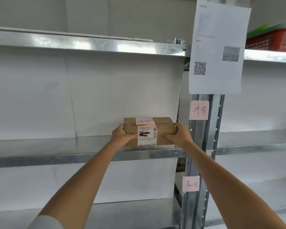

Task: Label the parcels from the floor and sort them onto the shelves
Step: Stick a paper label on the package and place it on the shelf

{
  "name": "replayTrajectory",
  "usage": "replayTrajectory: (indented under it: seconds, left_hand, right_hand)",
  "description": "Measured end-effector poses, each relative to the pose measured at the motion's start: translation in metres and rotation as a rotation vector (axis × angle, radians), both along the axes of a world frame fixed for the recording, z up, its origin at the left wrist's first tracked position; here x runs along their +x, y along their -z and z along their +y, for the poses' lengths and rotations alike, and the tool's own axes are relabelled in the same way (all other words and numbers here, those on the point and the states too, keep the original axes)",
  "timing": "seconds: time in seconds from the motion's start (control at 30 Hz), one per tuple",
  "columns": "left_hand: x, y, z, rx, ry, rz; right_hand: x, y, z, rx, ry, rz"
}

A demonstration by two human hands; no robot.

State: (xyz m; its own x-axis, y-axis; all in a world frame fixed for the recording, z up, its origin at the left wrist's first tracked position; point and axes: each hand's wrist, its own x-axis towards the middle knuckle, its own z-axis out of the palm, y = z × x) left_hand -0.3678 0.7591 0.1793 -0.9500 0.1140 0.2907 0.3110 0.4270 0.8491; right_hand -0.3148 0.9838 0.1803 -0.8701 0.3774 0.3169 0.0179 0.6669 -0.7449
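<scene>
A brown cardboard parcel [163,128] rests on the middle metal shelf [56,146], near the shelf's right end. It carries a white shipping label [147,135] on its front and a pink sticky note [144,121] on top. My left hand [121,134] grips the parcel's left end. My right hand [177,134] grips its right end and front. Both arms reach forward from the bottom of the view.
A steel upright [203,146] stands just right of the parcel, bearing two pink handwritten notes [198,110] and a white printed sheet [218,47] with a QR code. Shelves run above and below. A red plastic basket [274,39] sits on the upper right shelf.
</scene>
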Motion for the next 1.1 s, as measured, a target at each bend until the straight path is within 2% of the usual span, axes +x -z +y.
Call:
replayTrajectory:
  seconds: [0.1,0.33,0.5,0.67,0.87,1.1]
  left_hand:
    - [-0.014,0.016,0.012,-0.032,-0.04,-0.047]
    - [-0.024,0.023,0.021,-0.072,-0.115,-0.04]
    - [-0.013,0.027,0.022,-0.095,-0.145,-0.02]
    - [0.015,0.038,0.019,-0.113,-0.161,0.006]
    - [0.064,0.051,0.009,-0.323,-0.148,0.006]
    - [0.144,0.073,-0.002,-0.447,-0.082,-0.021]
  right_hand:
    - [-0.023,0.012,0.009,0.073,-0.029,-0.082]
    - [-0.039,0.023,0.018,0.081,-0.032,-0.067]
    - [-0.028,0.029,0.017,0.24,-0.035,-0.127]
    - [-0.001,0.038,0.016,0.336,-0.053,-0.163]
    - [0.055,0.051,0.007,0.376,-0.086,-0.176]
    - [0.135,0.075,-0.014,0.449,-0.103,-0.256]
